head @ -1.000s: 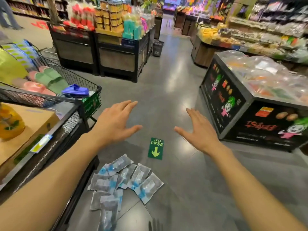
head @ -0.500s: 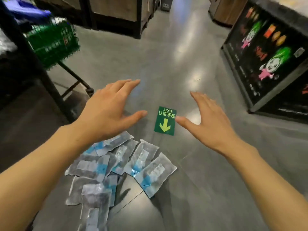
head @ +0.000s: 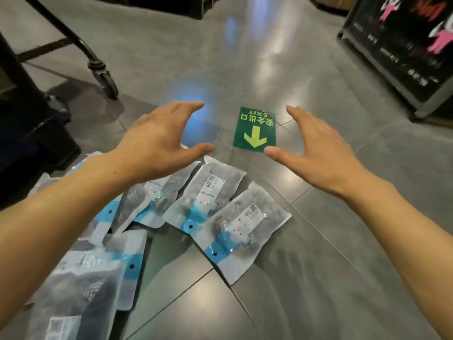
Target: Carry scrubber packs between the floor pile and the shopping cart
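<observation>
Head view: left hand (head: 157, 143) and right hand (head: 316, 153) hovered, fingers spread, above packets (head: 210, 192) scattered on the floor (head: 318, 278), holding nothing.

Left hand (head: 157, 143) and right hand (head: 316, 153) spread open, palms down, above grey tiled floor (head: 318, 278); neither touches anything; clear packets (head: 235, 229) with blue bands lie overlapped below left hand; green exit sticker (head: 255, 130) between thumbs; cart wheel (head: 105, 81) far left.
</observation>
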### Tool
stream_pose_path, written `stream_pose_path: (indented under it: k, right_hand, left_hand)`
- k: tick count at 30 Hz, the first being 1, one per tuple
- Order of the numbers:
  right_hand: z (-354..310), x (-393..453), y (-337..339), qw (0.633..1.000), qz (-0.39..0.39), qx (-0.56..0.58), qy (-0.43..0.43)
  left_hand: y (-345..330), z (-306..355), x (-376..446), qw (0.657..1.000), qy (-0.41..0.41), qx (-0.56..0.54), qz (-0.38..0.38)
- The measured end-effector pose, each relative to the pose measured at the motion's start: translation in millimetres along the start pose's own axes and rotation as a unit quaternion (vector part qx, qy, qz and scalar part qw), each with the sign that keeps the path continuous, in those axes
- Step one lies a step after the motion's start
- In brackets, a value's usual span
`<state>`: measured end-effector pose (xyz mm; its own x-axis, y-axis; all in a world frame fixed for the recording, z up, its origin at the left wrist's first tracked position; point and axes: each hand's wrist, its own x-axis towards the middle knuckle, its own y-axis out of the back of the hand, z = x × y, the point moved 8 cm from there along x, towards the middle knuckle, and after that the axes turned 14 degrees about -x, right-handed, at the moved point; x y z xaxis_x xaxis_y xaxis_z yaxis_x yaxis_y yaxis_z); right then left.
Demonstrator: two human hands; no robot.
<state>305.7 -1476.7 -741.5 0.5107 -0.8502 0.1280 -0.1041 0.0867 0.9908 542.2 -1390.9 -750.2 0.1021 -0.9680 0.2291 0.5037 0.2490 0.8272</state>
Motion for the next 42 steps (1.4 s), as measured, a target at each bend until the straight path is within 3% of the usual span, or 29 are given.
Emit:
stream_pose_path:
  k: [5, 7, 10, 14, 18, 19, 24, 28, 34, 42]
  right_hand:
    - [19, -9, -1, 0.998, -0.006, 0.025, -0.053]
    - [27, -17, -23, 0.989, -0.019, 0.105, -0.105]
    - [40, -36, -79, 0.947, -0.051, 0.242, -0.204]
    - [58, -73, -174, 0.847, -0.109, 0.379, -0.356]
    - [54, -116, -245, 0.668, -0.136, 0.537, -0.497]
    - [46, -122, -254, 0.640, -0.143, 0.553, -0.514]
    - [9, -105, -275, 0.573, -0.127, 0.607, -0.535]
    - [-10, -81, -285, 0.546, -0.131, 0.624, -0.544]
    - [-17, -74, -292, 0.547, -0.121, 0.650, -0.514]
    - [23, -76, -267, 0.538, -0.092, 0.720, -0.428]
  left_hand:
    - [1, 4, 13, 0.999, 0.013, 0.022, -0.034]
    - [-4, 0, 19, 0.997, 0.020, 0.035, -0.065]
    - [-27, -15, 25, 0.991, 0.038, 0.057, -0.111]
    - [-64, -43, 15, 0.992, 0.081, -0.029, -0.093]
    - [-87, -73, -6, 0.984, 0.130, -0.092, -0.086]
    - [-90, -80, -11, 0.982, 0.139, -0.096, -0.081]
    - [-99, -100, -17, 0.975, 0.176, -0.112, -0.080]
    - [-104, -111, -10, 0.971, 0.193, -0.129, -0.061]
    - [-140, -120, -7, 0.953, 0.223, -0.191, -0.074]
    - [-196, -150, 14, 0.939, 0.296, -0.128, -0.120]
